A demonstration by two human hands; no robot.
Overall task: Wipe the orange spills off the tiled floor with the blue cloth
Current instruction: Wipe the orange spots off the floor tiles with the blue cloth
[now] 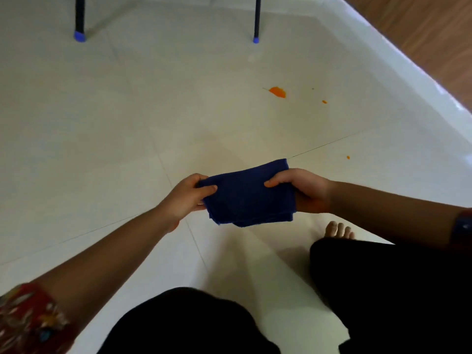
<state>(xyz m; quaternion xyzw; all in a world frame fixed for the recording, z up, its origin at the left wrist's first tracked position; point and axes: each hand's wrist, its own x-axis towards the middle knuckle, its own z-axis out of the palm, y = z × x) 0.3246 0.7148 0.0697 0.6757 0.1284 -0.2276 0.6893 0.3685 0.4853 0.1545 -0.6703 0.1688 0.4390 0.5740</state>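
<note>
A folded dark blue cloth (246, 194) hangs above the pale tiled floor (102, 111), stretched between both hands. My left hand (185, 196) grips its left edge and my right hand (304, 189) grips its right edge. Beyond the cloth, to the upper right, lies the largest orange spill (278, 92). A smaller orange drop (324, 101) sits to its right. A tiny orange speck (348, 157) lies further right and nearer, level with the cloth's top edge. The cloth touches none of the spills.
Two dark chair legs with blue caps (80, 35) (256, 40) stand at the far edge. A white skirting (408, 70) and wooden wall run diagonally on the right. My dark-trousered knees (383, 290) and a bare foot (338, 229) are close below.
</note>
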